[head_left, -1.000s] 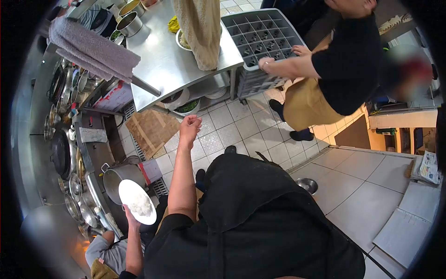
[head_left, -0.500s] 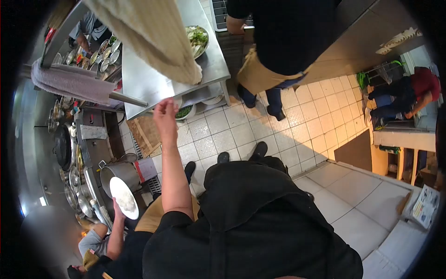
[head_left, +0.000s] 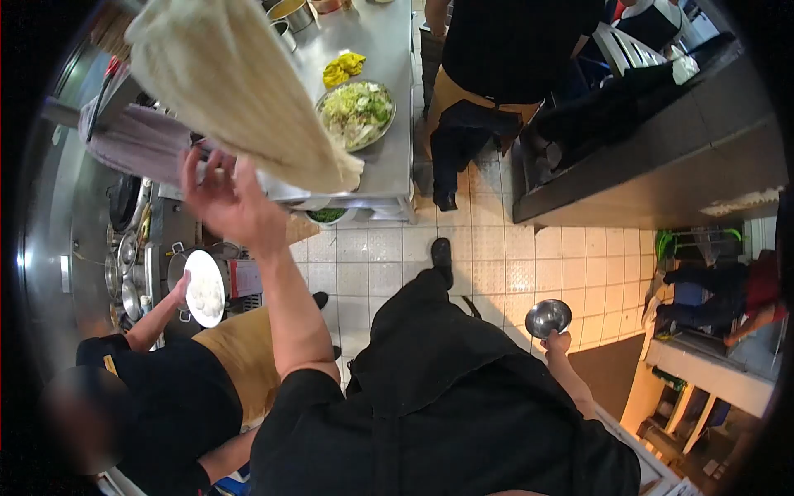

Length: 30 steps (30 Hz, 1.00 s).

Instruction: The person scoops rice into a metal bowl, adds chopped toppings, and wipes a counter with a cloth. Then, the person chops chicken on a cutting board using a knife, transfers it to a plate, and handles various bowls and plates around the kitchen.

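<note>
My left hand (head_left: 236, 202) is raised with its fingers spread and nothing in them. Just beyond it hangs a cream cloth (head_left: 231, 91), and a greyish towel (head_left: 136, 140) hangs on a rail behind the fingers. Whether the fingertips touch either cloth I cannot tell. Out to the right, my right hand (head_left: 558, 341) grips a shiny metal bowl (head_left: 548, 318) by its rim, over the tiled floor. No contents show in this bowl. On the steel counter (head_left: 389, 178) ahead stands a large bowl of chopped greens (head_left: 357, 114), with a yellow cloth (head_left: 343, 69) behind it.
At my left a co-worker (head_left: 165, 388) holds a white plate (head_left: 204, 289) of pale food. Another person (head_left: 513, 58) stands ahead beside the counter. A dark partition (head_left: 653, 157) rises on the right. Pans (head_left: 128, 248) line the far left; a pot of greens (head_left: 327, 215) sits under the counter.
My left hand has moved up and left toward the cloths, its fingers spreading. My right hand with the metal bowl has come into view. The view has turned, and the person ahead has shifted.
</note>
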Tool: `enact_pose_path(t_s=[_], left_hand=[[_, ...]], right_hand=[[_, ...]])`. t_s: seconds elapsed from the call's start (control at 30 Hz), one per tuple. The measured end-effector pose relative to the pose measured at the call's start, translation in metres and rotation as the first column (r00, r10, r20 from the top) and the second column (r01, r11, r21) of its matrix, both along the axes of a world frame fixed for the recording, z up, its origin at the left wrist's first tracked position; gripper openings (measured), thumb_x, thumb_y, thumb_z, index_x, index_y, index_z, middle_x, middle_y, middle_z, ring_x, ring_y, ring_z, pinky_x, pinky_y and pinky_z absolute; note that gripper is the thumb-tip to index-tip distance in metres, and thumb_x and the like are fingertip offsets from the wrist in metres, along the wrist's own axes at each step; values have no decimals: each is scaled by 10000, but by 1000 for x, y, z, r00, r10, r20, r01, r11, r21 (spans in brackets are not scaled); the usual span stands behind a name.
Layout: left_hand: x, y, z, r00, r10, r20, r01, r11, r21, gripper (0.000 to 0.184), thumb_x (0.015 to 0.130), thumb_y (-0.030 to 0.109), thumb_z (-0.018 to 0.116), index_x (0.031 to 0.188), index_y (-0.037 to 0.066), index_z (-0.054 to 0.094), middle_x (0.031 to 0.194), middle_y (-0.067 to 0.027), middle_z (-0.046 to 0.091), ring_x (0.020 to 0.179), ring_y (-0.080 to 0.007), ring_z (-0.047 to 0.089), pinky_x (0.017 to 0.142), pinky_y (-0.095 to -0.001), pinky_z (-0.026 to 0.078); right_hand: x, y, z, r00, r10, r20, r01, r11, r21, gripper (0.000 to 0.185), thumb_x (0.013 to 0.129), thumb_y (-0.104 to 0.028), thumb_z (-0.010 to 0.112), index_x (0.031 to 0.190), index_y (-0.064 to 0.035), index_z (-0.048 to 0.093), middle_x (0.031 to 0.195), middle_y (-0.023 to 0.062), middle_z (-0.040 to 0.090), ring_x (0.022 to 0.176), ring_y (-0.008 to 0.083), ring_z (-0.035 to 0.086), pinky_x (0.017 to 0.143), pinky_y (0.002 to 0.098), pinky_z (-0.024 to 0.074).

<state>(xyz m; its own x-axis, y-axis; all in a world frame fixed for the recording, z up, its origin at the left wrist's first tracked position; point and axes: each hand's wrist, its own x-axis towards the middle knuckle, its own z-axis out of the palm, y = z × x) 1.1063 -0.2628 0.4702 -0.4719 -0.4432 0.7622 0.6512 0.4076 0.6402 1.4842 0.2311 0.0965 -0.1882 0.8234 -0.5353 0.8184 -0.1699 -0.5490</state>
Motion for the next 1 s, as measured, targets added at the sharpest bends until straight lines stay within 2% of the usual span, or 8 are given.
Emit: enact_pose_path(t_s=[0.2, 0.27, 0.33, 0.4, 0.47, 0.53, 0.6, 1.0], left_hand=[[3, 47, 8, 877, 156, -455, -258, 951, -170, 481, 852, 245, 523, 1237, 6, 362, 1283, -297, 421, 1114, -326, 526, 912, -439, 479], [-21, 87, -11, 906, -39, -422, -26, 989, -148, 478, 833, 254, 529, 1210, 2, 379, 1243, -287, 456, 1107, -317, 525, 903, -420, 477], [-35, 126, -42, 955, -248, -164, 244, 969, -48, 489, 810, 265, 578, 1190, 0, 421, 1246, -265, 464, 1136, -316, 500, 908, -418, 468], [-63, 151, -34, 942, -303, 146, 335, 879, -340, 477, 783, 195, 631, 1175, -14, 458, 1244, -248, 477, 1079, -312, 535, 898, -402, 469], [-93, 182, -44, 864, -403, 301, 484, 831, -274, 452, 804, 105, 632, 1189, -2, 422, 1291, -218, 440, 949, -229, 587, 877, -342, 474], [-122, 205, -50, 817, -468, 338, 542, 823, -170, 448, 797, 74, 633, 1191, -4, 435, 1287, -215, 447, 900, -204, 593, 853, -324, 483], [-153, 217, -59, 756, -544, 365, 603, 795, -63, 447, 790, 43, 634, 1193, -6, 447, 1284, -213, 454, 852, -180, 598, 829, -306, 492], [-385, 265, -67, 678, -267, 685, 436, 896, -83, 376, 792, 69, 672, 1141, 30, 537, 1152, -117, 569, 731, -174, 637, 714, -294, 522]], right_hand=[[-92, 61, -19, 991, -135, 23, 135, 937, -323, 187, 839, -48, 532, 1007, 24, 570, 890, 139, 621, 660, 275, 646, 470, 385, 554], [-109, 80, -9, 895, -328, -303, 12, 696, -718, 184, 857, -63, 501, 1006, -14, 599, 871, 98, 636, 629, 243, 622, 481, 392, 535], [-134, 147, -100, 994, -110, 12, 98, 823, -559, 178, 886, -71, 491, 1000, -79, 626, 894, 94, 658, 747, 238, 643, 496, 355, 511], [-201, 166, -65, 987, -153, -59, 107, 874, -474, 151, 877, -52, 511, 976, -56, 624, 864, 100, 662, 719, 248, 644, 514, 352, 525], [-275, 154, 6, 958, -235, -162, 202, 959, -197, 106, 867, -91, 551, 926, -32, 615, 833, 99, 658, 633, 226, 634, 489, 343, 530], [-292, 186, -11, 992, 114, -44, -111, 991, 70, 256, 863, -254, 622, 887, 0, 597, 793, 103, 645, 635, 200, 636, 409, 345, 506], [-281, 181, -8, 960, -92, -265, 55, 988, -143, 270, 876, -236, 587, 922, 30, 581, 773, 162, 661, 660, 286, 664, 490, 396, 541], [-429, 222, -71, 999, -30, 43, 38, 976, -216, 252, 884, -215, 554, 947, 29, 572, 804, 192, 656, 700, 324, 666, 543, 419, 547]])
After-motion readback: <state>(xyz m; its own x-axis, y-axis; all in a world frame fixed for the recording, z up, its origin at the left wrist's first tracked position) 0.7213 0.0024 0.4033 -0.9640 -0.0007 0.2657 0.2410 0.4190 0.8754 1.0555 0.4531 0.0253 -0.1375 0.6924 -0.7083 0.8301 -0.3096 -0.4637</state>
